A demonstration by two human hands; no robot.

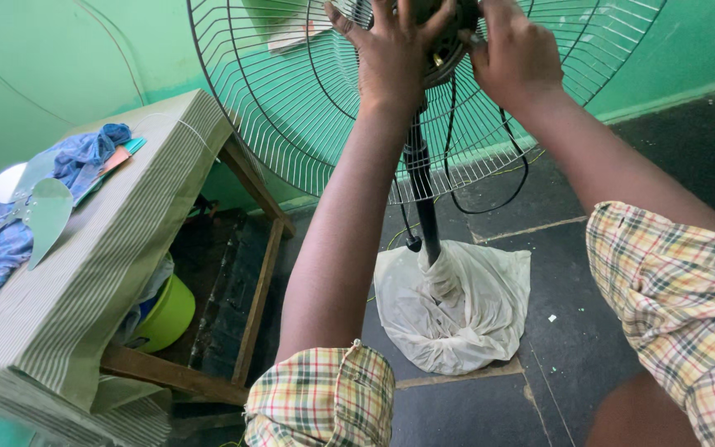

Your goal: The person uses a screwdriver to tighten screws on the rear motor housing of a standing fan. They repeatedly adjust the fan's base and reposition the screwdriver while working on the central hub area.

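A standing fan rises in front of me on a black pole (426, 207), with its rear wire guard (283, 108) facing me and no blades on it. My left hand (392, 50) grips the dark motor housing (448, 45) at the guard's centre from the left. My right hand (513, 51) closes on the same housing from the right. The fan's base is wrapped in a white plastic bag (457, 306) on the dark floor. A black cable (490, 194) loops down behind the pole.
A wooden table (101, 265) with a striped cloth stands at the left, carrying a translucent fan blade (39, 211) and blue cloth (2, 248). A green bucket (167, 314) sits under it. Green walls close the back.
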